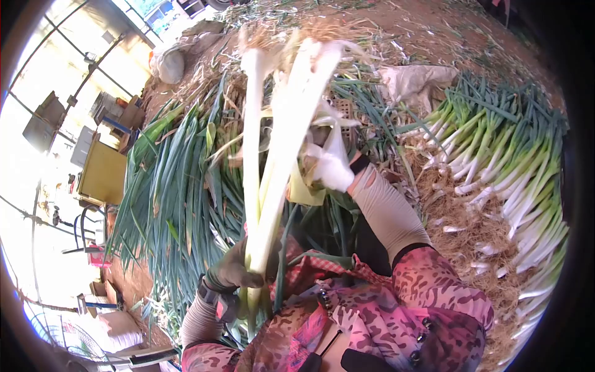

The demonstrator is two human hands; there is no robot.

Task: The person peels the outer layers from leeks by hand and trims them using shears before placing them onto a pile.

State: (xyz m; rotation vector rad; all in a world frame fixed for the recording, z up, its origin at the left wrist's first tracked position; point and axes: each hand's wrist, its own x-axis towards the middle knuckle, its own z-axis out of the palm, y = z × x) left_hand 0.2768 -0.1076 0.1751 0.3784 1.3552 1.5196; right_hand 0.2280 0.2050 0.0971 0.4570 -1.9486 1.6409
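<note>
Several long spring onions (277,155) stand upright before me, their white root ends up and slightly blurred. Low on their green part, my left hand (230,273), in a dark glove, is closed around them. My right hand (333,168), in a white glove, is beside the stalks at mid-height. Pale loose outer leaves (335,137) and a yellowish leaf piece (305,191) surround it. Its fingers are smeared and partly hidden, so I cannot tell what they grip.
To the left lies a heap of untrimmed spring onions (176,180). A long row of cleaned spring onions (514,161) curves along the right, beside piled root trimmings (474,235). A pale sack (418,84) and a plastic crate (347,111) are behind. A yellow cabinet (102,170) stands far left.
</note>
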